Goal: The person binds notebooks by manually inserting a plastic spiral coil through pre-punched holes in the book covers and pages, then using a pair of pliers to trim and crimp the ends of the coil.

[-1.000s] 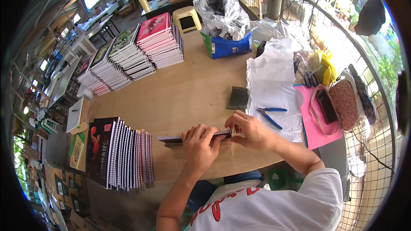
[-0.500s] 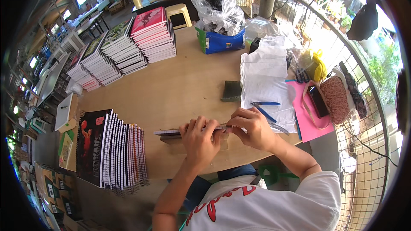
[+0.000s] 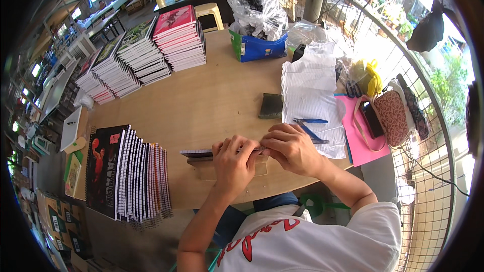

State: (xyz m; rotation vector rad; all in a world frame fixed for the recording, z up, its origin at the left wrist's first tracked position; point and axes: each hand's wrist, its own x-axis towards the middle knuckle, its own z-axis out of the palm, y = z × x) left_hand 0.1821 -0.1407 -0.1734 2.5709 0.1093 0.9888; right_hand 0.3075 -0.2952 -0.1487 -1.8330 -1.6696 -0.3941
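Note:
A notebook (image 3: 195,154) stands on edge at the near side of the table, its punched white edge facing up, against a light wooden block (image 3: 205,172). My left hand (image 3: 233,163) is closed over the notebook's middle, fingers on the far side and thumb on the near side. Just to its right, my right hand (image 3: 292,150) pinches at the notebook's right end. What its fingertips hold is hidden. Beyond my right hand, blue-handled pliers (image 3: 313,129) lie on a white cloth (image 3: 310,85). A dark square block (image 3: 271,106) sits left of the cloth.
Spiral notebooks (image 3: 131,171) are piled at the left; taller book stacks (image 3: 174,35) stand at the far left. A blue bag (image 3: 262,49) with clear plastic sits at the back. To the right are a pink sheet (image 3: 360,146), a phone (image 3: 372,119), a patterned pouch (image 3: 391,114) and a wire fence (image 3: 428,171).
My right hand has shifted slightly left, closer to my left hand. The curved coil tail that showed right of it can no longer be seen. The whole view has shifted a little.

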